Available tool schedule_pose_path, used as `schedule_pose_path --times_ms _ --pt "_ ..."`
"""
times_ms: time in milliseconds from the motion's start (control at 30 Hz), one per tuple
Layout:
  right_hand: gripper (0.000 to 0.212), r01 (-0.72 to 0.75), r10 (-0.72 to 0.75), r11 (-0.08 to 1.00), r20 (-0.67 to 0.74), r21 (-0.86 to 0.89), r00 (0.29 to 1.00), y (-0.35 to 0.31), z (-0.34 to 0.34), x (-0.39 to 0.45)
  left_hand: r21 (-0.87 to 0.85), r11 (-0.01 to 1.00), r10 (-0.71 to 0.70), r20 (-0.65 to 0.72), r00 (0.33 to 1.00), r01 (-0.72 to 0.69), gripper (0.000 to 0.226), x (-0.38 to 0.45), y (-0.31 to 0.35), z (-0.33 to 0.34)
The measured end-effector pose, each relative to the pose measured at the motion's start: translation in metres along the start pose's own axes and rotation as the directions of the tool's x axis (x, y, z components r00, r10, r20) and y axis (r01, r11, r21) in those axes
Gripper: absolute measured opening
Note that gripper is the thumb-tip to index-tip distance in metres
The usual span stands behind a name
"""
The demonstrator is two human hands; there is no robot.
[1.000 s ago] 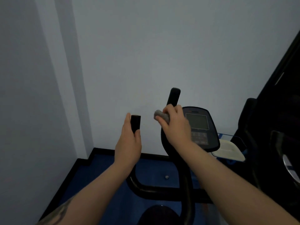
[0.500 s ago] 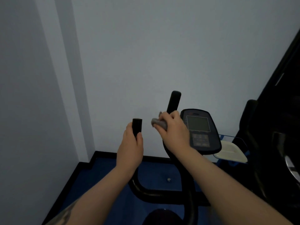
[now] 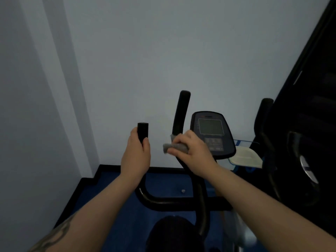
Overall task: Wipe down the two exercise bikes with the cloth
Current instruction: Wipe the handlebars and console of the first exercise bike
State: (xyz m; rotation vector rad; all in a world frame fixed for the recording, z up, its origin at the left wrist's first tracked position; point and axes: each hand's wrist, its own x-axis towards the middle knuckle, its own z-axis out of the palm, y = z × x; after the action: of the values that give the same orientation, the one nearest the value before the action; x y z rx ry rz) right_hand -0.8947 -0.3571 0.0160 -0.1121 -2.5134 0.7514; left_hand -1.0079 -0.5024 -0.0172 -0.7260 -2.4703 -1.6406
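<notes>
Just right of the frame's centre, the right hand (image 3: 192,151) holds a folded grey cloth (image 3: 175,147) wrapped against the upright black handlebar post (image 3: 180,115) of the exercise bike (image 3: 181,200); the fingers (image 3: 179,141) curl over the top of the cloth and the thumb runs along its lower edge, so one grey end pokes out to the left of the fingertips and a small corner shows above them, touching the post. Left of centre, the left hand (image 3: 135,155) is wrapped around the shorter black grip (image 3: 142,132), whose top stands clear above the thumb. The console (image 3: 211,133) sits just right of the right hand. Compared with half a second ago, the right hand and cloth have slid lower down the post, baring more of its length, while the left hand has kept its hold on the grip.
</notes>
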Motion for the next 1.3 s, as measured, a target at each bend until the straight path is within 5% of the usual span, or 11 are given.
schedule_pose_path --times_ms 133,233,333,500,667,733,867,1000,1133,1300 --pt "0.022 0.117 -0.048 0.978 0.356 -0.173 0.933 -0.004 -0.031 -0.011 -0.023 1.0 -0.002 0.003 1.0 0.002 0.042 0.0 -0.001 0.0" --pt "0.023 -0.009 0.018 0.995 0.087 -0.104 0.996 -0.008 -0.018 -0.003 -0.027 0.999 -0.021 0.008 1.0 0.021 0.042 0.002 -0.004 0.0" --pt "0.028 -0.106 0.097 0.994 -0.214 -0.032 0.972 -0.011 0.01 -0.032 -0.036 0.999 -0.021 0.011 1.0 0.021 0.044 0.002 -0.005 0.0" --pt "0.028 -0.128 0.122 0.992 -0.18 -0.021 0.976 -0.008 -0.004 -0.054 -0.039 0.999 -0.017 0.011 1.0 0.018 0.044 0.003 -0.006 0.002" --pt "0.022 -0.258 0.267 0.963 -0.345 0.073 0.9 -0.01 0.006 -0.019 -0.039 0.999 -0.02 0.019 1.0 0.02 0.045 0.004 -0.007 0.0" --pt "0.023 -0.306 0.322 0.947 -0.313 0.101 0.893 -0.009 0.011 -0.035 -0.046 0.999 -0.019 0.026 0.999 0.02 0.046 0.004 -0.008 0.001" --pt "0.028 -0.123 0.088 0.977 -0.2 -0.172 0.976 -0.012 0.007 -0.085 -0.045 0.999 -0.015 0.008 1.0 0.015 0.045 0.004 -0.01 0.002" --pt "0.024 -0.171 0.171 0.978 -0.012 -0.116 0.985 -0.022 -0.011 -0.08 -0.039 0.999 -0.019 -0.001 1.0 0.019 0.044 0.002 -0.01 0.001" --pt "0.017 -0.075 0.074 0.997 0.125 -0.001 0.989 -0.043 -0.01 -0.051 -0.055 0.998 -0.039 -0.024 0.999 0.037 0.04 0.005 -0.009 0.0" --pt "0.016 0.027 -0.07 0.995 0.486 0.095 0.871 -0.045 0.024 -0.059 -0.33 0.92 -0.194 0.08 0.978 0.21 0.019 0.008 -0.004 -0.006"
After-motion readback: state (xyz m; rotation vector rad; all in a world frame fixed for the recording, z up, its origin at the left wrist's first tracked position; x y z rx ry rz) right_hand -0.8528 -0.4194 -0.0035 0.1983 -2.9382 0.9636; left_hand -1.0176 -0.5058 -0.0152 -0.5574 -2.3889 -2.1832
